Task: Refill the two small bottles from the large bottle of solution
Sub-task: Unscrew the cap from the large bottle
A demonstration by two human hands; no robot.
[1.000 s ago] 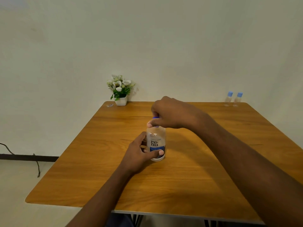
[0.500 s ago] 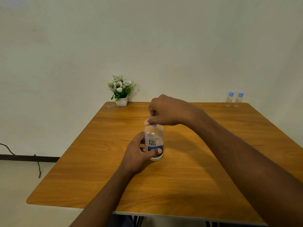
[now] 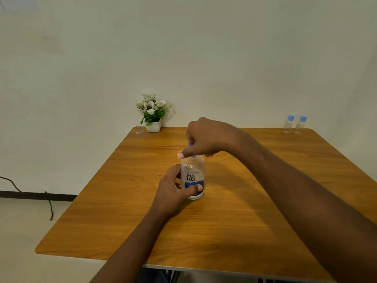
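Your left hand (image 3: pixel 173 190) gripped the large bottle (image 3: pixel 192 177) standing mid-frame on the table (image 3: pixel 122 221); your right hand (image 3: pixel 206 137) closed over its blue cap, mostly hiding it. Two small bottles (image 3: pixel 294 124) stood capped at upper right, contents indiscernible.

Large bottle (image 3: pixel 192 176) mid-table (image 3: pixel 234 231); plant (image 3: pixel 152 113) back left, small bottles (image 3: pixel 294 124) back right.

One large bottle (image 3: pixel 192 176), two small bottles (image 3: pixel 294 124), one flowerpot (image 3: pixel 153 125).
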